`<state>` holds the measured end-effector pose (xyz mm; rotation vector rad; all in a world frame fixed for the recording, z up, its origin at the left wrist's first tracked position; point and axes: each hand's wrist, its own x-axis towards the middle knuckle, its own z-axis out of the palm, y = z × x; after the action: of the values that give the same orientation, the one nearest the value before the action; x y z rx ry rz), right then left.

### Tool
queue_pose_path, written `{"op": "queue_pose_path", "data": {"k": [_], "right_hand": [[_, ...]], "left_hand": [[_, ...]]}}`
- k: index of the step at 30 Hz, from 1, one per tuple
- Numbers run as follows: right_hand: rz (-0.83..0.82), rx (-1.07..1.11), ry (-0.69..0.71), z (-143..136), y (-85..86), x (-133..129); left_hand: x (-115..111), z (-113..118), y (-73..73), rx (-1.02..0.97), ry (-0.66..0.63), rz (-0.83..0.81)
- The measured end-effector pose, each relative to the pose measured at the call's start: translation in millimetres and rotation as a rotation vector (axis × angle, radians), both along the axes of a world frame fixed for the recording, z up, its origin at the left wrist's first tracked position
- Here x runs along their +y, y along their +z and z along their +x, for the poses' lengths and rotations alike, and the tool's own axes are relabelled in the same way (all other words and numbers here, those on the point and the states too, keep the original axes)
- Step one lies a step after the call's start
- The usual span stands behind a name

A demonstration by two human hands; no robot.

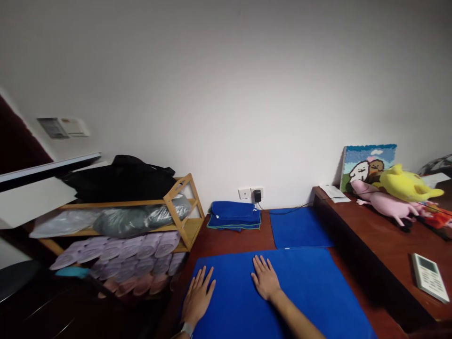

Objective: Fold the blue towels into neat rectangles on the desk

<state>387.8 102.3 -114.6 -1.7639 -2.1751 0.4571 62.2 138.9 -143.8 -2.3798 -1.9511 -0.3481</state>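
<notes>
A large blue towel (303, 287) lies spread flat on the reddish-brown table. My left hand (198, 295) rests on its left part, palm down, with the fingers stretched out and a band on the wrist. Nearer the towel's middle, my right hand (265, 278) also lies flat, fingers extended. Neither hand holds anything. Beyond the spread towel, a smaller blue cloth (300, 228) lies flat against the wall side. To its left sits a stack of folded blue towels (235, 215) with a greenish edge.
A wooden rack (183, 212) with bagged items and rows of slippers (141, 247) stands at left, a black bag (123, 179) on top. At right, a raised wooden surface (381, 235) bears plush toys (404, 183), a picture (369, 162) and a remote control (430, 277). A black plug (257, 195) trails a cable.
</notes>
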Motion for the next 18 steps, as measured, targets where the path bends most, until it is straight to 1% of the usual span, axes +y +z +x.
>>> {"op": "queue_pose_path", "data": {"k": [2, 4, 6, 11, 13, 15, 16, 17, 18], "right_hand": [[-0.016, -0.034, -0.029, 17, -0.3, 0], [-0.019, -0.07, -0.092, 51, -1.5, -5], [-0.024, -0.105, -0.18, 99, -5.3, -14], [-0.077, -0.205, -0.399, 237, -20.7, -43], [-0.107, -0.216, -0.452, 281, -24.8, -52], [-0.125, -0.208, -0.468, 307, -26.3, -59], [-0.125, -0.203, -0.473, 312, -26.2, -61], [-0.116, -0.198, -0.483, 311, -25.4, -63], [-0.093, -0.194, -0.496, 305, -24.2, -64]], "left_hand": [[-1, -4, -1.4, -0.004, -0.001, 0.008], [0, -5, -1.9, -0.006, 0.004, 0.003], [1, -4, -1.6, -0.011, 0.006, 0.0], [1, -1, 3.2, -0.021, -0.002, 0.006], [1, -1, 6.1, -0.017, -0.007, 0.017], [2, -2, 8.7, -0.01, -0.014, 0.032], [2, -2, 9.6, -0.004, -0.015, 0.039], [3, -2, 10.1, 0.001, -0.01, 0.048], [2, -2, 10.1, 0.007, -0.003, 0.06]]}}
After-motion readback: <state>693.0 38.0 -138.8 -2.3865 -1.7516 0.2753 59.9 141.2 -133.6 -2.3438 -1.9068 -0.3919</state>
